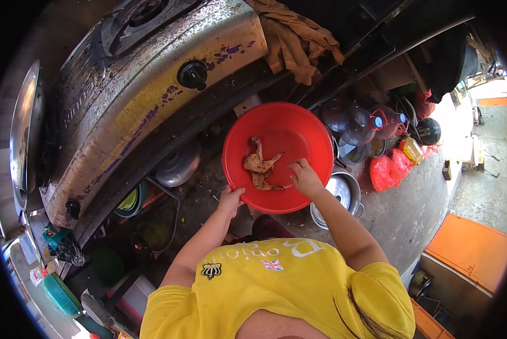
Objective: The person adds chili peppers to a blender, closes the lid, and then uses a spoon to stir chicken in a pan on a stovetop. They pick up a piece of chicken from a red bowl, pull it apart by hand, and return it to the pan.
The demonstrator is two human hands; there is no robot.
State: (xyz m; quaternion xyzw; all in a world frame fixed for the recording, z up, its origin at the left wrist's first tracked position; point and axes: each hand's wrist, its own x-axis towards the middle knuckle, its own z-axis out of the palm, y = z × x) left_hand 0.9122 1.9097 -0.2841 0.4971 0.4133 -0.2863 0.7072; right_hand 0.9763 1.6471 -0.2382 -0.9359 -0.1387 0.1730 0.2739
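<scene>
In front of me is a round red plastic basin [279, 120]. My left hand [230, 202] grips its near left rim, with the thumb on the inside and the fingers under the edge. Browned pieces of meat, which look like chicken wings [255, 163], lie bunched left of centre on the basin floor. Over the right side of the basin hovers my right hand [306, 180]. Its fingers are bent and apart, pointing towards the meat, and I see nothing in them.
A worn gas stove [151, 101] with a black knob [193, 75] fills the upper left, a brown cloth [298, 42] beside it. Right of the basin stand a metal pot [351, 186], large plastic bottles [359, 127] and red plastic bags [385, 171]. A metal lid [178, 165] lies below the stove.
</scene>
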